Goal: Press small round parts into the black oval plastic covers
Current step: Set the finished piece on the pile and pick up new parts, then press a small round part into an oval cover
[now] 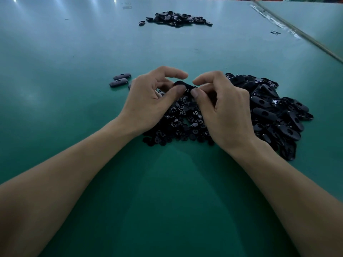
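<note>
Head view: oval cover (183, 85) in fingers (197, 93)

Green table (55, 75), glossy light reflections

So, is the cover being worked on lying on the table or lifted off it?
Lifted, it appears: the left hand and right hand pinch the black oval cover at its ends, above the pile of small round parts.

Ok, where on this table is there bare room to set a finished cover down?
Bare green table stretches left of the two lone covers, and across the band between the far pile and the held cover. Crowded: the round parts under the left hand and right hand, and the cover heap to their right.
</note>
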Tool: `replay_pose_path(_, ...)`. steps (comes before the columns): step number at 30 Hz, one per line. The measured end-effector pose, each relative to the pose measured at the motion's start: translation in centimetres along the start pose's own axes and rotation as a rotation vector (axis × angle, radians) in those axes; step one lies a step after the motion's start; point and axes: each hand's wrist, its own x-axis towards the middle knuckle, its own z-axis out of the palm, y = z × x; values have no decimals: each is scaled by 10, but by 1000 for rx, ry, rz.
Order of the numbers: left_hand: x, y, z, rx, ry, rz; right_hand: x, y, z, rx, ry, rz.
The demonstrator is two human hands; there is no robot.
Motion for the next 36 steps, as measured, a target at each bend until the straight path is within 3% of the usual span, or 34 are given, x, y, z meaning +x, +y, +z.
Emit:
replay_pose_path(6,-1,0,2,37,-1,23,0,-1,-1,-14,8,-57)
replay_pose_path(15,0,-4,1,65,7,12,1,-1,0,-16,14,10)
replay_pose_path(21,3,-10,0,179,79,-14,0,5,-3,-300,-105,53)
replay_pose_path(26,6,-10,-1,79,162,-94,-2,5,-4,-414,-253,107)
replay_pose_path(36,5,-8,-3,4,160,-100,-3,5,-2,-373,-216,71)
